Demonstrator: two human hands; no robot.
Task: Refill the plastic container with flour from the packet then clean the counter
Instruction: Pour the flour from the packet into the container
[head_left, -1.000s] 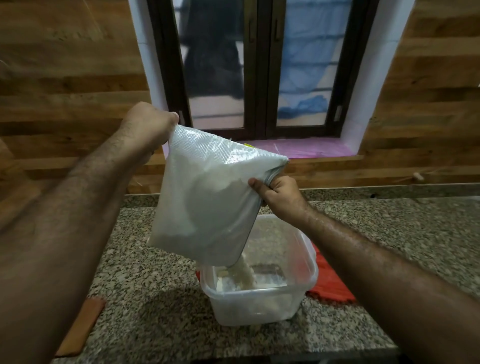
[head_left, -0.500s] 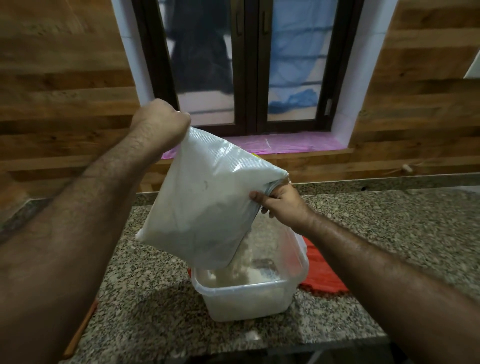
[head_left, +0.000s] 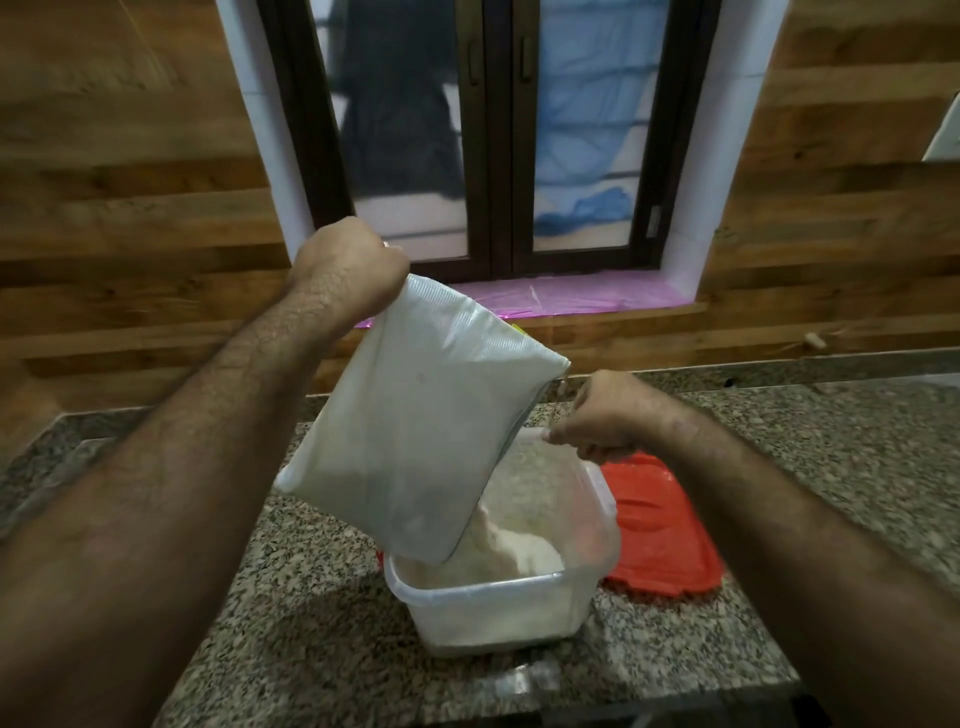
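Observation:
A white plastic flour packet (head_left: 415, 431) hangs tilted, its lower corner dipping into a clear square plastic container (head_left: 493, 608) on the granite counter (head_left: 291, 639). Flour (head_left: 519, 556) lies heaped inside the container under the packet's mouth. My left hand (head_left: 348, 265) is clenched on the packet's top left corner, held high. My right hand (head_left: 608, 415) sits lower at the packet's right edge, fingers curled beside it above the container's far rim; whether it still pinches the packet is unclear.
A red lid (head_left: 660, 535) lies flat on the counter right of the container. A dark-framed window (head_left: 498, 130) with a pink sill (head_left: 571, 296) is set in the wooden wall behind. The counter's front edge runs just below the container.
The packet has been lifted higher and tipped steeper by my left hand. More flour now sits in the container. My right hand has dropped lower along the packet's right edge.

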